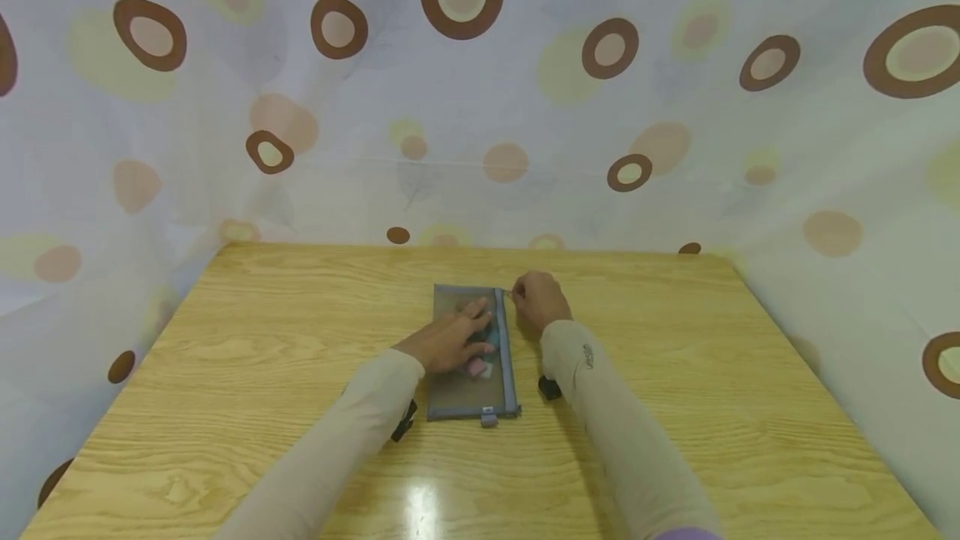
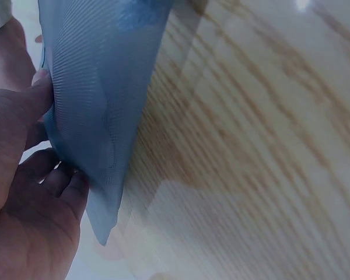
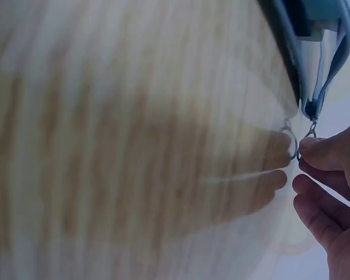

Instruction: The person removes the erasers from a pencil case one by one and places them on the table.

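Observation:
A grey mesh zipper pouch (image 1: 457, 397) lies on the wooden table, its zip along the right edge. Pink, white and blue small items (image 1: 477, 367) show through the mesh. My left hand (image 1: 450, 340) rests on the pouch with fingers spread over the contents; from the left wrist, thumb and fingertips (image 2: 76, 185) touch the mesh (image 2: 99, 116). At the far end of the zip, my right hand (image 1: 542, 300) pinches the ring-shaped zipper pull (image 3: 300, 153) between thumb and finger. Its other fingers (image 3: 315, 210) are slightly bent beside the ring.
The wood-grained table (image 1: 675, 407) extends around the pouch on all sides. A white curtain with brown and beige circles (image 1: 480, 107) hangs behind the table and along both sides. A small tab (image 1: 489, 421) sticks out from the pouch's near edge.

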`<action>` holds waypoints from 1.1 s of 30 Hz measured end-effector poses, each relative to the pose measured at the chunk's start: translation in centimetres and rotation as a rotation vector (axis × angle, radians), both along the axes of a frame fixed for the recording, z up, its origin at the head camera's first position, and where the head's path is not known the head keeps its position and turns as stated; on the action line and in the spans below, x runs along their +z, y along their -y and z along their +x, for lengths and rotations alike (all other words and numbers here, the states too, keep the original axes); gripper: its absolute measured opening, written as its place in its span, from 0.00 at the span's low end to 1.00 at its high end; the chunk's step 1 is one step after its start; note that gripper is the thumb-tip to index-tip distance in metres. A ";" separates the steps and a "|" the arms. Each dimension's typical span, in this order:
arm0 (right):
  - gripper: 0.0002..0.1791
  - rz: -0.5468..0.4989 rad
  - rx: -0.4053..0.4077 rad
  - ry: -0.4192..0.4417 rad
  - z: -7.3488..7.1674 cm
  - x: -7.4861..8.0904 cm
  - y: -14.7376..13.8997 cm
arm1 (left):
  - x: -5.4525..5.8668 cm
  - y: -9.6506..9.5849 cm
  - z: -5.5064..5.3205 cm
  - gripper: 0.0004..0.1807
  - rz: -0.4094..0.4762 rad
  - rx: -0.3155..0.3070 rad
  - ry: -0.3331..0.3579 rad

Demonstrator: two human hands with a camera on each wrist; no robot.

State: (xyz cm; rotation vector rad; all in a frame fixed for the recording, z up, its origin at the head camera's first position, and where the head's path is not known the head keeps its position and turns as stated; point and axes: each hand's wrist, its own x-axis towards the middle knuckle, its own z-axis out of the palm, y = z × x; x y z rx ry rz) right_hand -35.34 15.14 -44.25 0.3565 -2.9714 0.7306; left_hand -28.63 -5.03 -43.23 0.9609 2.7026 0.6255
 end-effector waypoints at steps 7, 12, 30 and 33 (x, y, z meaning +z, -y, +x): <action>0.09 0.026 0.040 -0.009 0.2 0.2 -1.0 | 0.9 -0.4 0.1 0.37 -0.037 0.032 0.015; 0.11 0.008 0.054 -0.026 0.7 1.7 -2.0 | 2.5 -1.1 -0.4 0.32 -0.011 0.045 -0.043; 0.13 0.033 0.205 -0.049 3.7 6.1 -4.2 | 4.6 -4.8 0.5 0.06 -0.076 0.137 -0.187; 0.12 0.046 0.207 -0.038 4.0 6.1 -4.4 | 3.8 -5.4 0.6 0.14 -0.089 0.171 -0.184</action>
